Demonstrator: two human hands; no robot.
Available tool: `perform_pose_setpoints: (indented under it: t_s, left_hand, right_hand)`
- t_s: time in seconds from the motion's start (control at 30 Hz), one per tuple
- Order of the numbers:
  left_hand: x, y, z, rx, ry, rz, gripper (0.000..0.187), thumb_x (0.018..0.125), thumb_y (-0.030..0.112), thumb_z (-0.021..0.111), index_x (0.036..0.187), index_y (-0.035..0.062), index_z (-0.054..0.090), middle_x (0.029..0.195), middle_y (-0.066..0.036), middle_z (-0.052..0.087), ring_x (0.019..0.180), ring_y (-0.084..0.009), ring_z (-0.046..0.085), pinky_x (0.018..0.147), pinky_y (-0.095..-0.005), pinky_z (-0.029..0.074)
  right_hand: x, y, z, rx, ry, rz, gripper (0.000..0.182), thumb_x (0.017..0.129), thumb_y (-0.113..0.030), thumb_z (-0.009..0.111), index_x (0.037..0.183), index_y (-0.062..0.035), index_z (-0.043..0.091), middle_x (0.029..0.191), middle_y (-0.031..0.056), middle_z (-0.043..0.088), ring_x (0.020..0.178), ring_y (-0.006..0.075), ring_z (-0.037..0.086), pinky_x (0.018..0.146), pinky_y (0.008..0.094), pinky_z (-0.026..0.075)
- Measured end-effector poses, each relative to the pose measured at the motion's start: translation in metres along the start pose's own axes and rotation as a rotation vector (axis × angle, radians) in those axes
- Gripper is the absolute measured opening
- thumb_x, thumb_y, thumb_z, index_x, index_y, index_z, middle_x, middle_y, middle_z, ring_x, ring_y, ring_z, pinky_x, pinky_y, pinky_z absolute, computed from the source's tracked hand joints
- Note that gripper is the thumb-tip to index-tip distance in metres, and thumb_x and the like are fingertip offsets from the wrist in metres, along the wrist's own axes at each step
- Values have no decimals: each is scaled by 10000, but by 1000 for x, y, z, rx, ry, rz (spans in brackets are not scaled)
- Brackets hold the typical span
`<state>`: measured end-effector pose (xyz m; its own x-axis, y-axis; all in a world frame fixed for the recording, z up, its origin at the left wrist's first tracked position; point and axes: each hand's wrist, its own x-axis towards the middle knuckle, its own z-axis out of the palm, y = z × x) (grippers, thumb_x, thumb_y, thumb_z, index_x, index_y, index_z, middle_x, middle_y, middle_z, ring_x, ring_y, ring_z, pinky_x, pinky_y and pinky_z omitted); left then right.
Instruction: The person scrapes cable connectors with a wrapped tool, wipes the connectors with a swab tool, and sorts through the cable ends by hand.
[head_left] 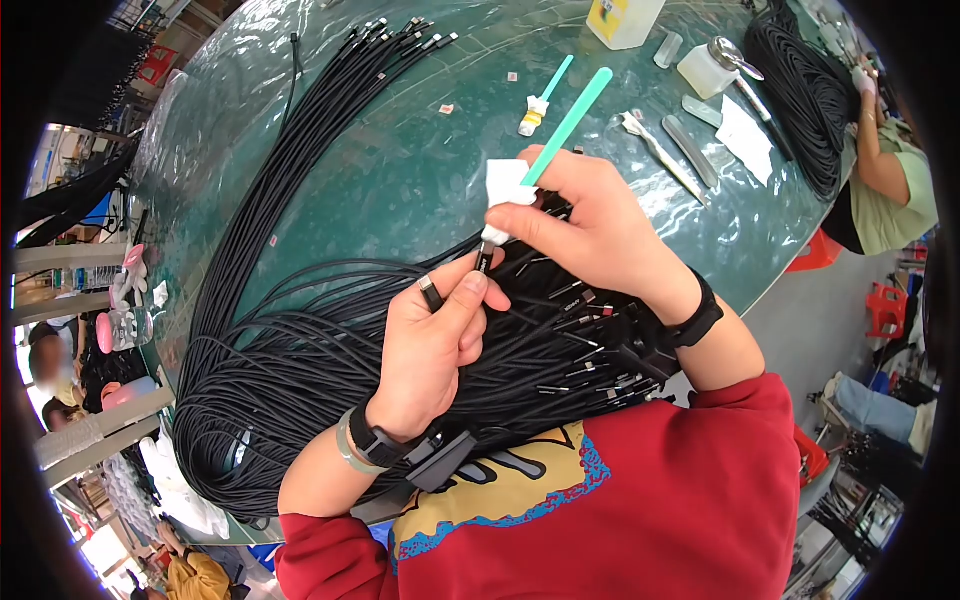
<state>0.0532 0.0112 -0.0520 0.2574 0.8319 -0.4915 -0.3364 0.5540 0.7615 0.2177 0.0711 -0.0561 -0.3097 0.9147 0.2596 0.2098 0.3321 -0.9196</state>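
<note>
My left hand [435, 325] pinches a black cable connector [485, 258] between thumb and fingers, its metal tip pointing up. A second connector [430, 293] pokes out between the fingers of the same hand. My right hand [585, 215] is closed on a green stick [570, 122] with white cloth [508, 183] wrapped round its lower end. The cloth meets the tip of the held connector. Beneath both hands lies a big coiled bundle of black cables [330, 350], with many connector ends [590, 330] at its right side.
Straight cable ends [400, 40] reach the table's far side. A small glass bottle [708, 68], a white jug [625, 20], tweezers [690, 150] and a wrapped stick [665, 158] lie beyond my right hand. Another person [890, 170] is at the right beside a cable coil [795, 90].
</note>
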Motion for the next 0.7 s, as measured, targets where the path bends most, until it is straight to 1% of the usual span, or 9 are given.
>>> perform_pose_setpoints:
  t_s: [0.1,0.23,0.27,0.37,0.4,0.53,0.63,0.67,0.7]
  left_hand:
    - [0,-1,-1,2,-5,-12,258,875,106,449,1095,-15,508,740,-18,534,463,-6,303,376,-146,215]
    - [0,-1,-2,-2,3,-15,259,874,107,451,1096,-14,508,734,-16,531,460,-5,299,374,-146,213]
    - [0,-1,-2,-13,2,-12,260,874,107,451,1097,-13,508,733,-16,530,460,-5,298,374,-147,212]
    - [0,1,-2,-11,-5,-8,261,874,107,450,1099,-12,507,730,-16,529,459,-5,297,373,-147,211]
    - [0,1,-1,1,-8,-9,262,874,108,450,1100,-11,506,729,-16,528,459,-5,297,373,-147,211]
    - [0,0,-1,3,-4,-22,261,874,107,449,1100,-11,506,722,-14,524,459,-5,297,372,-148,209]
    - [0,1,-1,1,-1,-15,257,874,109,449,1092,-14,509,718,-12,522,460,-5,298,373,-147,210]
    - [0,1,-1,6,-7,-16,254,874,112,449,1085,-17,511,716,-11,520,460,-5,298,374,-146,211]
    - [-1,1,0,11,-13,-18,251,874,114,450,1077,-20,513,714,-10,519,461,-5,299,376,-145,212]
  right_hand:
    - [2,3,4,-104,-90,-154,120,723,-82,637,782,-11,561,671,51,517,566,169,501,525,262,382]
    - [4,3,-2,-154,-140,-209,120,731,-89,635,768,-9,554,660,45,521,557,163,495,520,260,370]
    - [4,2,-3,-154,-140,-213,120,731,-89,635,768,-9,554,660,45,521,557,163,495,520,260,370]
    - [2,-1,-3,44,-122,-98,118,724,-81,637,765,-7,554,650,46,518,553,156,484,509,256,358]
    - [2,0,-3,44,-123,-95,118,724,-81,637,765,-7,554,650,46,518,553,156,484,509,256,358]
    - [4,5,-2,-132,-130,-221,116,717,-68,640,763,-7,552,653,46,518,557,153,486,510,254,358]
    - [1,-4,-4,80,-127,-46,117,717,-68,641,780,-8,563,650,43,516,568,146,492,522,246,367]
    - [2,-3,-4,79,-127,-44,117,717,-68,641,780,-8,563,650,43,516,568,146,492,522,246,367]
    - [3,0,-4,-2,-100,-97,116,722,-72,639,787,-9,566,655,40,521,575,141,497,529,243,372]
